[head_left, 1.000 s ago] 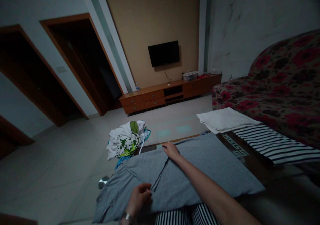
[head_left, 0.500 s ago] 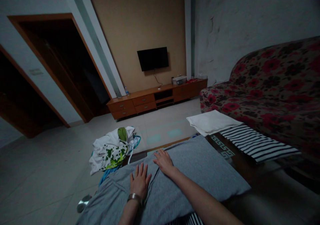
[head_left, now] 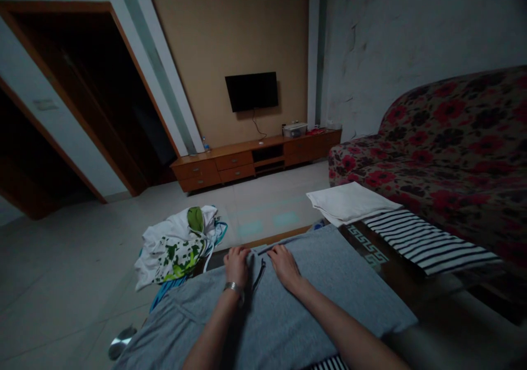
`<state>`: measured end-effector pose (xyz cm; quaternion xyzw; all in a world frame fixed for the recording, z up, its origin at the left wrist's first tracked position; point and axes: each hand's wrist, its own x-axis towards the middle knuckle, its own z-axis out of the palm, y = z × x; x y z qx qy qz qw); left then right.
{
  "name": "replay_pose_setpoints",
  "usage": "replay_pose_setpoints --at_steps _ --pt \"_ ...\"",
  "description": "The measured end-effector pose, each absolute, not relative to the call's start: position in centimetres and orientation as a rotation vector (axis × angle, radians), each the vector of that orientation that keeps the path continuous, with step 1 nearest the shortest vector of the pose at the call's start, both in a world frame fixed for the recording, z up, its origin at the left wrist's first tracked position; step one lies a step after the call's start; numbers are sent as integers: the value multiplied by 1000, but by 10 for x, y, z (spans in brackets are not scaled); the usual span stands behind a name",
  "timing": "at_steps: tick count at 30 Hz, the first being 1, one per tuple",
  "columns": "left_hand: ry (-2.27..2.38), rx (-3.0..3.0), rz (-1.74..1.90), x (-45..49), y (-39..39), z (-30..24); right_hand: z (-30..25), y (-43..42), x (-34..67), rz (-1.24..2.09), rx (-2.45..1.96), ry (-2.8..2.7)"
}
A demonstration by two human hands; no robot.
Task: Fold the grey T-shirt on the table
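Note:
A grey shirt [head_left: 304,304] lies spread over the low table [head_left: 395,274] in front of me, with some creases toward its left side. My left hand [head_left: 236,267], with a metal band at the wrist, has its fingers bent down on the shirt's far edge. Just to the right, my right hand [head_left: 284,267] pinches the cloth near that same edge with curled fingers. Between the two hands runs a short dark strip [head_left: 259,275] on the shirt. Black-and-white striped cloth [head_left: 331,363] peeks out beneath the shirt's near edge.
Beyond the shirt at right lie a folded white cloth [head_left: 352,202] and a striped garment [head_left: 428,241]. White and green clothes [head_left: 175,249] are heaped at left. A floral sofa [head_left: 444,139] stands right; a TV cabinet [head_left: 234,164] lines the far wall.
Both hands have gone from lying flat with spread fingers to bent fingers at the shirt's far edge. My left hand has moved forward; the right shifted slightly right.

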<state>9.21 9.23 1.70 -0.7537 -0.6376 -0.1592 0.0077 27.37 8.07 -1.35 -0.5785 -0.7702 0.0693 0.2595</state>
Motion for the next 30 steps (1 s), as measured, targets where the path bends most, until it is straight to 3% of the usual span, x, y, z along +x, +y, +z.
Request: replay_pose_setpoints --at_steps 9,23,30 --pt "-1613 -2884 46 92 169 36 -16 85 273 140 -1572 -2099" --pt "-1739 -2596 89 95 152 21 -37 97 283 155 -1687 -1981" --pt "-1831 -2503 133 99 147 20 -52 116 343 186 -1787 -1928"
